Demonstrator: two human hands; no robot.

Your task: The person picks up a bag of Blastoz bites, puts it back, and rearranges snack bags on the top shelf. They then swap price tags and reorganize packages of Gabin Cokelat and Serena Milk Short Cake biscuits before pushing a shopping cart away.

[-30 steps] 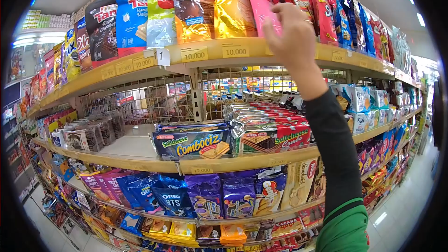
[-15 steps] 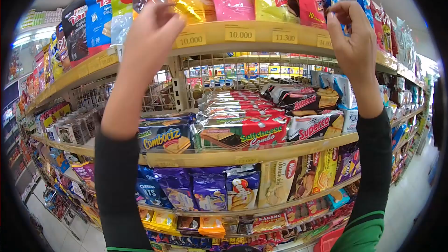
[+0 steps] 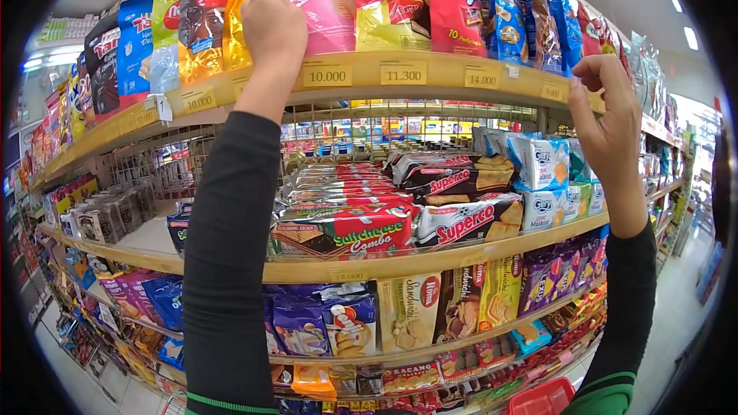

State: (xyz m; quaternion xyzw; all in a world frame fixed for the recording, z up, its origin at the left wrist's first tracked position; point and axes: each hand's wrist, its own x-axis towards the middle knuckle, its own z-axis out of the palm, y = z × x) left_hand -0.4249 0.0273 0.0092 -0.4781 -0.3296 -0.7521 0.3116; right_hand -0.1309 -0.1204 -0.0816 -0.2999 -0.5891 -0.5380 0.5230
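My left hand (image 3: 273, 23) is raised to the top shelf (image 3: 430, 77) and pinches the lower left edge of a pink snack bag (image 3: 323, 1), which stands next to a yellow bag (image 3: 234, 27). At the right end of that shelf my right hand (image 3: 611, 111) is up as well, fingers curled and apart, close to the blue bags (image 3: 511, 15) and red bags; it grips nothing that I can see. Both arms wear black sleeves with green cuffs.
Price tags run along the top shelf's wooden edge. On the shelf below lie Salcheese Combo packs (image 3: 346, 230), Superco packs (image 3: 461, 219) and white-blue biscuit bags (image 3: 542, 165). Lower shelves hold purple, blue and cream packs. A red basket (image 3: 542, 400) sits at the bottom. The aisle floor runs along the right.
My view has shifted right along the shelves. My left hand went from the yellow bag's front to the pink bag's edge and closed on it. My right hand dropped slightly, away from the blue bags.
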